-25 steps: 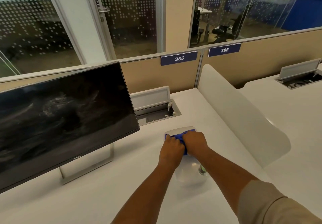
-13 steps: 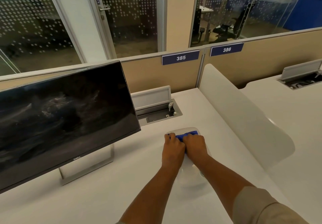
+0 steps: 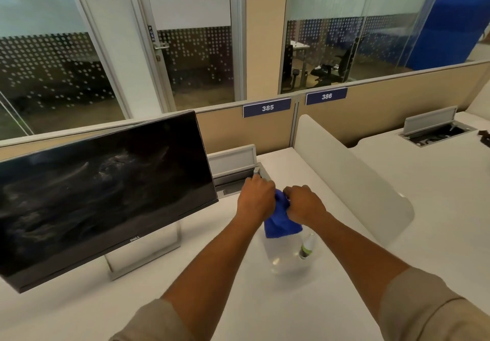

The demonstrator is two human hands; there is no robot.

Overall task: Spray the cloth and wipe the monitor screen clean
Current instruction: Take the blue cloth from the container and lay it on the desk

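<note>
Blue cloth (image 3: 281,221) bunched between left hand (image 3: 256,196) and right hand (image 3: 305,204)

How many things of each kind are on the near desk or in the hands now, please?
Monitor: 1
Blue cloth, held by both hands, left hand and right hand: 1
Small spray bottle: 1
Clear tray: 1
Open cable box: 1
Total: 5

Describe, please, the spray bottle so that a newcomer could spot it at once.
Find the black monitor on the white desk; to its right, both hands grip a blue cloth. Just below it stands the spray bottle: small, clear, with a green band.
</note>
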